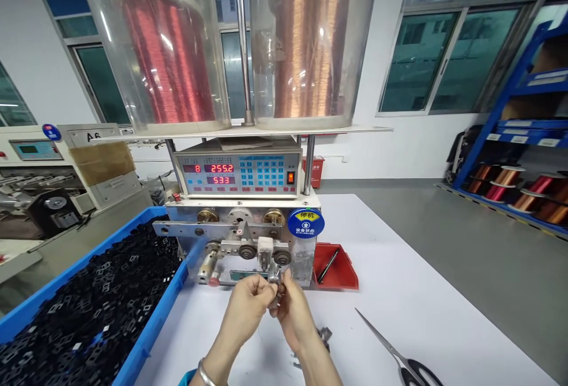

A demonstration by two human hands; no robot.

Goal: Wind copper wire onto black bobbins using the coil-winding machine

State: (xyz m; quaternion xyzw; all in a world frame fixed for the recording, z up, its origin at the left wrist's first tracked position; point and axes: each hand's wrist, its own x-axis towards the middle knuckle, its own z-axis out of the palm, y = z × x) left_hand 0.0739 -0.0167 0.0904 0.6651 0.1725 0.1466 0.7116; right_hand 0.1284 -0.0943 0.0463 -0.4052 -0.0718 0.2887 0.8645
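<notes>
Both my hands meet just in front of the winding machine (242, 238). My left hand (246, 309) is closed in a pinch around a small part at the machine's spindle (274, 273). My right hand (290, 309) is also pinched, fingertips touching the same small part from the right. The part itself is mostly hidden by my fingers. A thin wire appears to run down near my left hand. Above, a red wire spool (166, 57) and a copper wire spool (310, 42) stand in clear covers on the machine's top shelf.
A blue bin (155, 321) full of small black parts sits at the left. A red tray (341, 273) with a pen lies right of the machine. Scissors (399, 356) rest on the white table at the right. Small metal pieces (323, 335) lie under my right wrist. Blue shelving (523, 131) holds spools far right.
</notes>
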